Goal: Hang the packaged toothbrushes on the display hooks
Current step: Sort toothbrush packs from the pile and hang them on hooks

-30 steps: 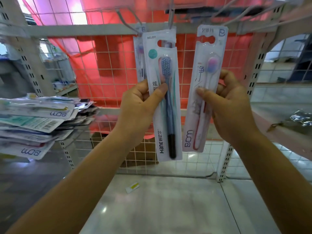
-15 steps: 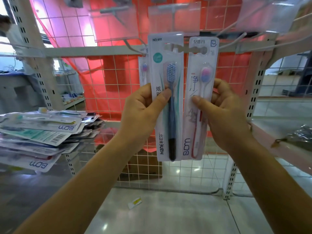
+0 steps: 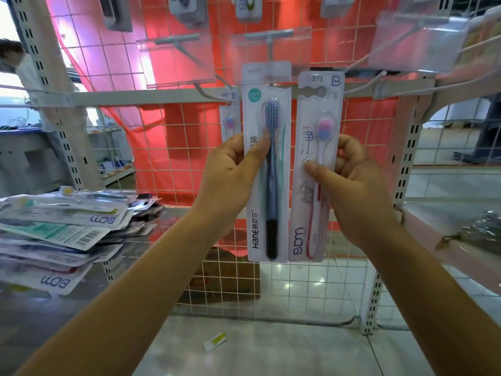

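Observation:
My left hand (image 3: 230,172) grips a white Hane pack with a blue toothbrush (image 3: 268,202), thumb across its front. The top of that pack reaches up under a clear price-tag flap on a display hook (image 3: 269,46). My right hand (image 3: 352,185) holds a BDM pack with a pink toothbrush (image 3: 315,213) beside it, upright, its hang hole at about the height of the horizontal rail. Another pink-brush pack (image 3: 229,120) hangs on a hook just left of and behind the Hane pack.
A pile of packaged toothbrushes (image 3: 62,229) lies on the glass shelf at left. The wire grid panel (image 3: 176,147) with red cloth behind carries more hooks and packs above. A free hook (image 3: 379,76) juts out at right. A person stands far left.
Both packs have risen toward the hooks and the view has tilted up. The pink pack has moved left, close beside the blue one.

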### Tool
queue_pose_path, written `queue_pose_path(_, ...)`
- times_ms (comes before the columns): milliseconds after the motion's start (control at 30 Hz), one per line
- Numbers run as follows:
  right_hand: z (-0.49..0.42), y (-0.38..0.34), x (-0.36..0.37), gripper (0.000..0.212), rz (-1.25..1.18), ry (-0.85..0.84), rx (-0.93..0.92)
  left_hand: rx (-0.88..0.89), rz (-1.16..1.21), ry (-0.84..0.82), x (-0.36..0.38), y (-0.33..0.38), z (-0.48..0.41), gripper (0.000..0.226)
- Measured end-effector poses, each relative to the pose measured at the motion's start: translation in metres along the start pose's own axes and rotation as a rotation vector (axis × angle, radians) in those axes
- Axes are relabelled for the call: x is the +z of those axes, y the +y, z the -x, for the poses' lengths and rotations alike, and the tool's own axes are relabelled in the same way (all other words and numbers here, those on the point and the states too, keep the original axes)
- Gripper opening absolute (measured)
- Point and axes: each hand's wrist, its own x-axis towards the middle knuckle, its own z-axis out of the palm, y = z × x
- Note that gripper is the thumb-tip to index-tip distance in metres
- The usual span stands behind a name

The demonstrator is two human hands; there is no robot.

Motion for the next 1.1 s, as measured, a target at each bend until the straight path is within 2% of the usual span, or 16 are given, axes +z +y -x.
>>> queue_pose_path(200, -0.003, 0.008, -0.006, 0.023, 0.001, -0.005, 0.013, -0.045, -0.019, 0.003, 0.003, -0.004, -0.010, 0.066)
queue_pose_path(367, -0.008, 0.017, -0.010, 0.028, 0.009, 0.015, 0.036, -0.106, -0.070, 0.004, 0.007, -0.015, -0.018, 0.081)
queue_pose_path(533, -0.014, 0.030, -0.013, 0.024, 0.011, 0.028, 0.068, -0.132, -0.058, 0.011, 0.009, -0.036, -0.032, 0.067)
queue_pose_path(667, -0.021, 0.045, -0.015, 0.025, 0.041, 0.047, 0.078, -0.180, -0.101, 0.022, 0.009, -0.050, -0.051, 0.070)
queue_pose_path(800, -0.033, 0.059, -0.016, 0.024, 0.107, 0.078, 0.098, -0.180, -0.160, 0.044, 0.013, -0.062, -0.069, 0.063)
queue_pose_path(967, -0.048, 0.072, -0.016, 0.024, 0.124, 0.108, 0.082, -0.198, -0.193, 0.081, 0.015, -0.078, -0.094, 0.040)
queue_pose_path(1100, -0.052, 0.079, -0.017, 0.024, 0.136, 0.090, 0.072, -0.247, -0.179, 0.060, 0.012, -0.097, -0.117, 0.053)
